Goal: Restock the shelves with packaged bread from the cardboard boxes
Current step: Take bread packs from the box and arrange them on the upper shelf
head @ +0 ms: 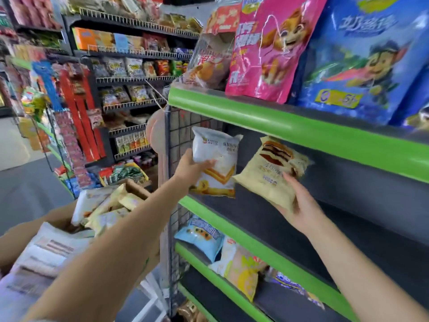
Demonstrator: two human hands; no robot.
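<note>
1. A person's two bare arms reach toward a dark shelf (290, 205) edged in green, at the centre of the view.
2. The left hand (190, 168) has its grip closed around a white bread packet (214, 161), held upright over the shelf's left end, beside a wire mesh side panel (176, 126).
3. The right hand (299, 201) has its grip closed on the lower corner of a pale yellow bread packet (271, 173), tilted, at 3 o'clock from the white one, over the same shelf.
4. At 8 o'clock, an open cardboard box (137, 187) holds more bread packets (109, 208).
5. The shelf above carries a pink snack bag (269, 47) and a blue snack bag (362, 61).
6. The shelf below holds a light blue packet (202, 235).
</note>
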